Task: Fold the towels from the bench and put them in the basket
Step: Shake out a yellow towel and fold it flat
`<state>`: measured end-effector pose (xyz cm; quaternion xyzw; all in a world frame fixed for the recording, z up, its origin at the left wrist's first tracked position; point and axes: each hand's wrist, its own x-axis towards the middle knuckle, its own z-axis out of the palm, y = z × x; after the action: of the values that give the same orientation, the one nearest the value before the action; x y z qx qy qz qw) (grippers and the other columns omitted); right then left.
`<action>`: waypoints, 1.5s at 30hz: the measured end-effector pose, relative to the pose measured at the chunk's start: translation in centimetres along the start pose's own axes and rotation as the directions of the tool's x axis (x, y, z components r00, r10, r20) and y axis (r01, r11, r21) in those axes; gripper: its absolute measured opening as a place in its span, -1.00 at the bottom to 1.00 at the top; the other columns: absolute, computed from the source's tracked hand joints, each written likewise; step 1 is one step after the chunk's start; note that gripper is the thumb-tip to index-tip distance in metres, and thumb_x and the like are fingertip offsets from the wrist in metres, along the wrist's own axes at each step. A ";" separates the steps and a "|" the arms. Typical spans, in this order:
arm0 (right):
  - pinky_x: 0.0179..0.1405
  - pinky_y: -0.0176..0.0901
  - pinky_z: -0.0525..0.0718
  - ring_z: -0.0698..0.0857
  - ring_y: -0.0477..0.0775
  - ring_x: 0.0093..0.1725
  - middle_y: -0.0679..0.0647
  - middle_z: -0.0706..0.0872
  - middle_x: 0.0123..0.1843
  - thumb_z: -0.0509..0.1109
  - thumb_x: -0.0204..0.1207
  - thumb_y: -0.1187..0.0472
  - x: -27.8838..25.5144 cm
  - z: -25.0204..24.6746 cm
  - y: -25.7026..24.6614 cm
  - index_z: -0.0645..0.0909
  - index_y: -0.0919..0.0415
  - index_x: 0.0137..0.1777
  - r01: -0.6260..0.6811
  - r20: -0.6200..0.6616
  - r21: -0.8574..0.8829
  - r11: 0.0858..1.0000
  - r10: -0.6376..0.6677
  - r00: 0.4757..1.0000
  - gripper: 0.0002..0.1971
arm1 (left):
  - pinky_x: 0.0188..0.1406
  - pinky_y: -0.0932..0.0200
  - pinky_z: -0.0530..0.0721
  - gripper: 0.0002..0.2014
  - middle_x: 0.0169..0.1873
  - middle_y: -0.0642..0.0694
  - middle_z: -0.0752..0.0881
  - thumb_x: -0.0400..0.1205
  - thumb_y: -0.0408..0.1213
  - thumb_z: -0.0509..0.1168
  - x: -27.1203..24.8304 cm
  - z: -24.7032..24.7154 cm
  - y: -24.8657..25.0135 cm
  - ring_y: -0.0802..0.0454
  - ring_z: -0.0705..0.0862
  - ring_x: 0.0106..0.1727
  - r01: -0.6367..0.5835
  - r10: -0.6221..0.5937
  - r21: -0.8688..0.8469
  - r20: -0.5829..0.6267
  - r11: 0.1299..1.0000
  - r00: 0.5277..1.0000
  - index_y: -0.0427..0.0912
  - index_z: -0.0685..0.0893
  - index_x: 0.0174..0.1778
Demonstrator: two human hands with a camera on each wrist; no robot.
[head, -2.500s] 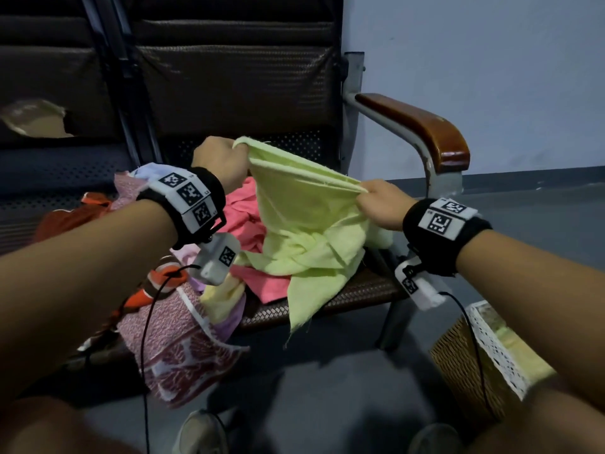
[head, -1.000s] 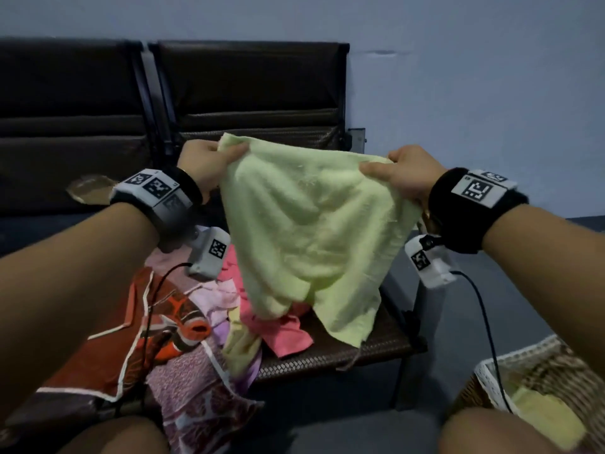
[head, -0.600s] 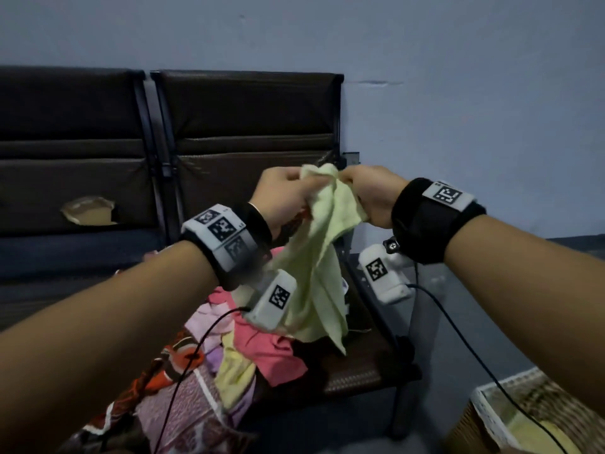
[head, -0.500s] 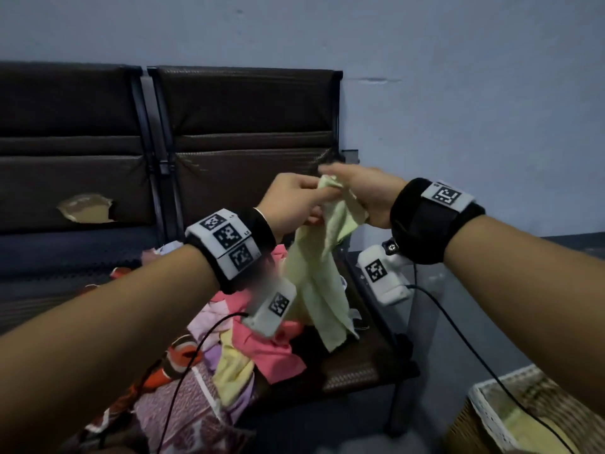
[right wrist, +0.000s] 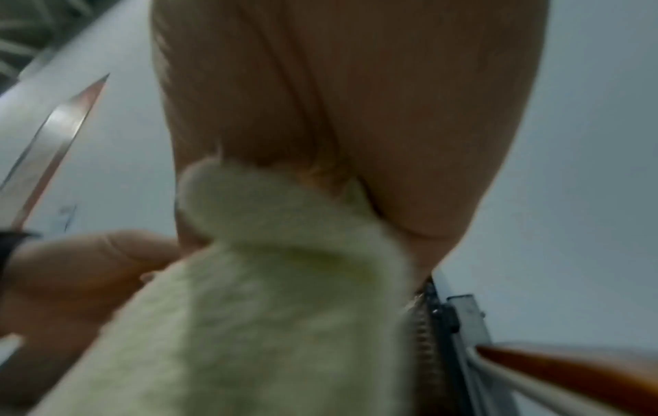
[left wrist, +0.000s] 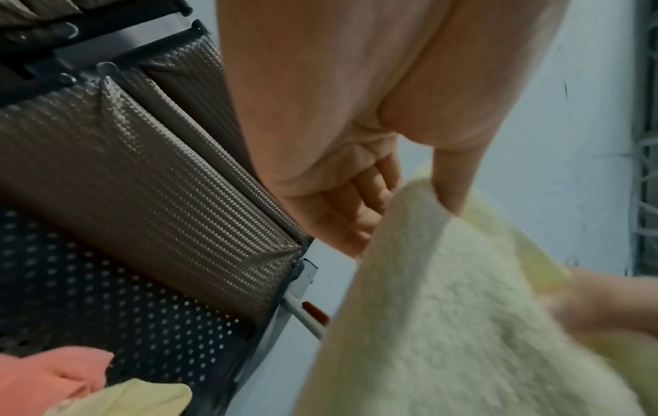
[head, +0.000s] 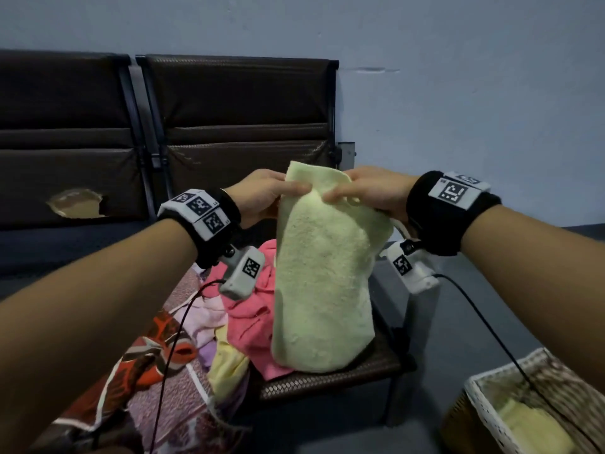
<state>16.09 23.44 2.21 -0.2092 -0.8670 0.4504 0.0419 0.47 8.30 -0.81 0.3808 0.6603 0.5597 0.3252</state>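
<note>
While the wrist views show only palms, pale terry and bench metal, the head view alone takes in the wicker basket (head: 484, 404) at lower right, with one folded yellow towel (head: 530, 427) inside. One yellow-green towel (head: 322, 290) hangs doubled, its top edge between the hands: the left hand (head: 262, 196) pinches its left corner, the right hand (head: 370, 191) its right, thumbs on the near face. Its lower end touches the heap of towels (head: 252, 322) on the bench (head: 327, 378), which has two seat backs.
</note>
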 end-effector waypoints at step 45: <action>0.17 -0.01 0.74 0.75 0.12 0.15 0.08 0.76 0.23 0.43 0.52 0.24 11.2 11.8 19.7 0.68 0.07 0.13 -0.247 -0.221 -0.088 0.965 0.223 0.949 -0.79 | -0.08 -0.03 0.74 -0.87 -0.22 -0.11 0.76 0.59 -0.25 0.43 7.2 -1.2 -22.8 -0.11 0.73 -0.14 0.348 -0.200 0.431 -0.352 0.833 0.914 -0.24 0.77 -0.07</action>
<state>9.27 28.89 -21.82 -0.3593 -0.8510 0.3772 0.0668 -7.34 12.10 -23.17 0.2631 0.8679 0.3732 0.1958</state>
